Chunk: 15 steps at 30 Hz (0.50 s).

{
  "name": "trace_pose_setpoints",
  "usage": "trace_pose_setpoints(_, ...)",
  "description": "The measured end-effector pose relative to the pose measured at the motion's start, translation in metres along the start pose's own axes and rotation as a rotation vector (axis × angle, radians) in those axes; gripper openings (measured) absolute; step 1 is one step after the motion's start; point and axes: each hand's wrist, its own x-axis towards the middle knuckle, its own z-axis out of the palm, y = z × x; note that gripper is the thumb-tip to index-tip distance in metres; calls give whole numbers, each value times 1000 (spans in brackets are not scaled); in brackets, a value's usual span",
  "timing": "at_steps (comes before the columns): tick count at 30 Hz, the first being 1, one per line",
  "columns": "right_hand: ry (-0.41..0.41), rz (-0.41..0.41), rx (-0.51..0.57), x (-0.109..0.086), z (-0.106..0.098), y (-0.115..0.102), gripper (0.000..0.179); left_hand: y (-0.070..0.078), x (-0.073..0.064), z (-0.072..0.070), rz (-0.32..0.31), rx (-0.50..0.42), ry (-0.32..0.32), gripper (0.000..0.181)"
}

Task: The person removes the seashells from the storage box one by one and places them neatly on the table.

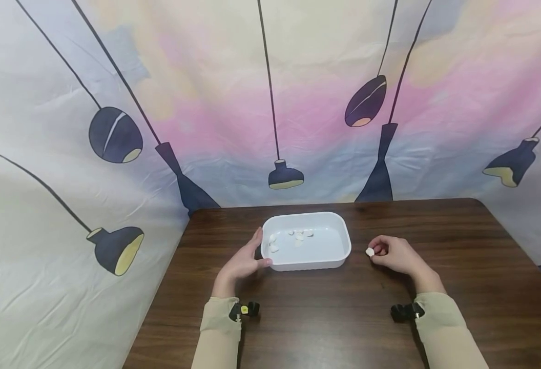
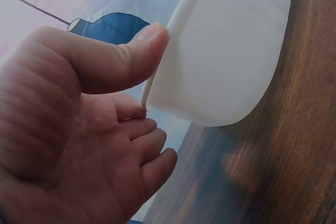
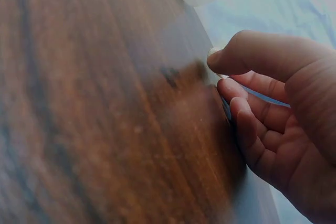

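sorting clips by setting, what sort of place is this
Probably an indoor filming setup: a wood-grain table before a fabric backdrop printed with pendant lamps, plus two black wrist cameras.

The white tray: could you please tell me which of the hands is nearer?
Left. The left hand grips the white tray at its left end; the right hand is apart, to its right, pinching a small white piece.
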Motion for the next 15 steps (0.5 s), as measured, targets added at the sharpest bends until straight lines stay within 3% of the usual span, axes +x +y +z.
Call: trace_pose_setpoints(15,-16,5,26,-3,-2,2,25,3,-1,0,-19,-2,-1,102)
